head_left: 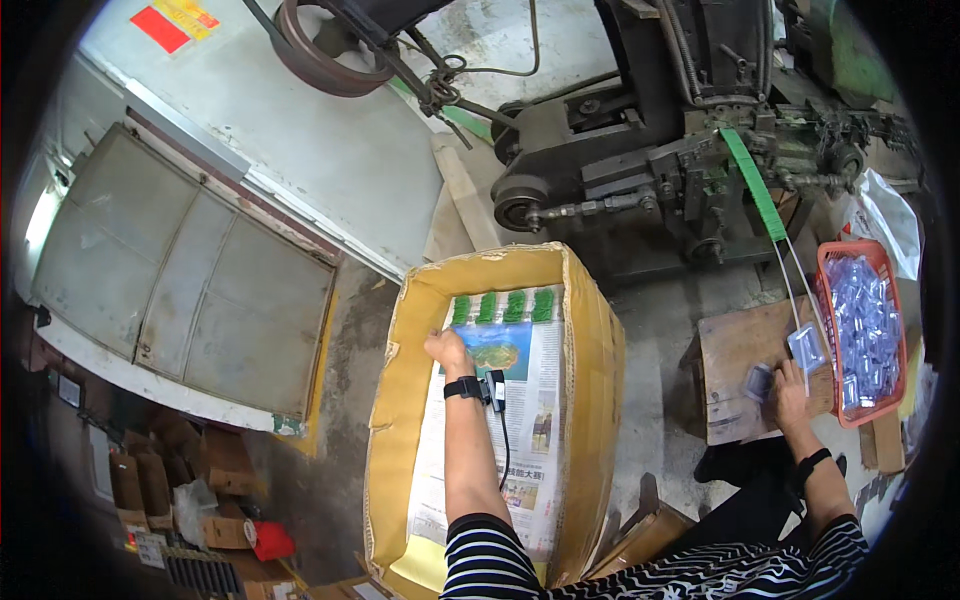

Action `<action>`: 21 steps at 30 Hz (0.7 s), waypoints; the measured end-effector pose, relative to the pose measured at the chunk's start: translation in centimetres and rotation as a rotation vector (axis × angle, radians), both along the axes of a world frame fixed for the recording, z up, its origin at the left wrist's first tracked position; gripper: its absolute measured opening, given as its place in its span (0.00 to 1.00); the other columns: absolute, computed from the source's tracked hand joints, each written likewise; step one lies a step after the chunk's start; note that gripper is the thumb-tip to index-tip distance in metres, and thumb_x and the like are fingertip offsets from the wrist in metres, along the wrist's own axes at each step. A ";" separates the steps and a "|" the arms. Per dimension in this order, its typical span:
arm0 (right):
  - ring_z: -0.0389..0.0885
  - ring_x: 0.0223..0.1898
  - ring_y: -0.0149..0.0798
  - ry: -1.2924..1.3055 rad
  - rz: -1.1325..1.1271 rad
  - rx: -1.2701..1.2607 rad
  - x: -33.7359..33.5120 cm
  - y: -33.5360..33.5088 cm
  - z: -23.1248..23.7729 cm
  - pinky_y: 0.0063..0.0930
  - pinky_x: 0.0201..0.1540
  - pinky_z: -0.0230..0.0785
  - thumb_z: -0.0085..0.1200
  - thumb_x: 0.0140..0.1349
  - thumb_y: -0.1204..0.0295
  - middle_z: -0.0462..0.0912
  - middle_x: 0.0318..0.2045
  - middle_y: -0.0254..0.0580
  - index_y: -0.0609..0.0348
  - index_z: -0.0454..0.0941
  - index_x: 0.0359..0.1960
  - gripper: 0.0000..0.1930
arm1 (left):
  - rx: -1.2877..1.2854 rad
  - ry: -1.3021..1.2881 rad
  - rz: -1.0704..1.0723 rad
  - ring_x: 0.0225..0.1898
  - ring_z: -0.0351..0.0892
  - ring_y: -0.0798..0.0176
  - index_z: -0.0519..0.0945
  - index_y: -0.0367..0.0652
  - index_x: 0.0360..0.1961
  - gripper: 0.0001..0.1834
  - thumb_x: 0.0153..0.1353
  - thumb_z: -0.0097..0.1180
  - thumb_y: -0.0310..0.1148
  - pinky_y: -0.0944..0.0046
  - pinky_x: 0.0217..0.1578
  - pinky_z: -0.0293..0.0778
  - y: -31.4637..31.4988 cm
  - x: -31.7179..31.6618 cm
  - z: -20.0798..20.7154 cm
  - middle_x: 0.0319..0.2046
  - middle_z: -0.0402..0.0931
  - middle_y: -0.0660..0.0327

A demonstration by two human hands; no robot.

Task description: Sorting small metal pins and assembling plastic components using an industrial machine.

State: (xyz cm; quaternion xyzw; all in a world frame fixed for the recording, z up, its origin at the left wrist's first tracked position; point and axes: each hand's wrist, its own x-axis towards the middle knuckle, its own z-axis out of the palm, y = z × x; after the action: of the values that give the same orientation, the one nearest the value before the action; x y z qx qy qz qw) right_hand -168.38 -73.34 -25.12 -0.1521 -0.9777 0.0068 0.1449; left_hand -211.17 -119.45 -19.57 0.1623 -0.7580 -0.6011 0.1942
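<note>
My left hand (450,349) is inside a large yellow-brown cardboard box (594,400), its fingers curled closed just below the leftmost bundle in a row of green bundles (487,307). Whatever those fingers hold, if anything, is hidden. Newspaper (535,420) lines the box under the row. At the right, over a low wooden stool (735,345), my right hand (791,398) has its fingers closed at the edge of a small clear plastic box (759,382). Another clear plastic box (806,347) lies by its fingertips, at the lower end of two thin rails (795,275).
A red basket (826,290) full of clear plastic boxes stands right of the stool. Dark machinery (600,140) fills the far side, with a green strip (752,182) running down to the rails. A metal cabinet (180,270) and open cartons (225,465) are at the left.
</note>
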 end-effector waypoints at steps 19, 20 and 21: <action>0.75 0.19 0.30 0.534 -0.449 -0.951 5.5 7.7 9.0 0.25 0.21 0.66 0.50 0.54 0.79 0.74 0.16 0.39 0.64 0.71 0.28 0.02 | 0.279 0.125 -1.145 0.49 0.73 0.58 0.69 0.33 0.48 0.16 0.59 0.50 0.28 0.63 0.45 0.72 24.0 19.8 25.0 0.47 0.71 0.51; 0.75 0.20 0.29 0.632 -0.502 -1.217 5.9 8.8 11.0 0.21 0.21 0.66 0.49 0.56 0.78 0.75 0.17 0.38 0.63 0.70 0.30 0.02 | 0.276 0.091 -1.264 0.51 0.72 0.54 0.67 0.31 0.51 0.20 0.59 0.50 0.31 0.61 0.47 0.72 26.9 21.6 25.2 0.49 0.70 0.47; 0.75 0.19 0.28 0.712 -0.480 -1.282 6.1 9.7 13.7 0.19 0.20 0.66 0.48 0.58 0.78 0.75 0.18 0.37 0.63 0.70 0.31 0.02 | 0.225 0.034 -1.364 0.53 0.70 0.55 0.66 0.33 0.53 0.23 0.59 0.51 0.34 0.60 0.48 0.71 30.0 23.5 25.1 0.51 0.68 0.48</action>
State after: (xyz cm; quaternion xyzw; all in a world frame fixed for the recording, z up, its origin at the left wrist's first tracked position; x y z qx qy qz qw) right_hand -162.25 -63.66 -11.38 -0.4027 -0.6175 0.5886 0.3318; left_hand -187.67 -89.46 5.50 -0.3410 -0.6206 -0.6664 -0.2334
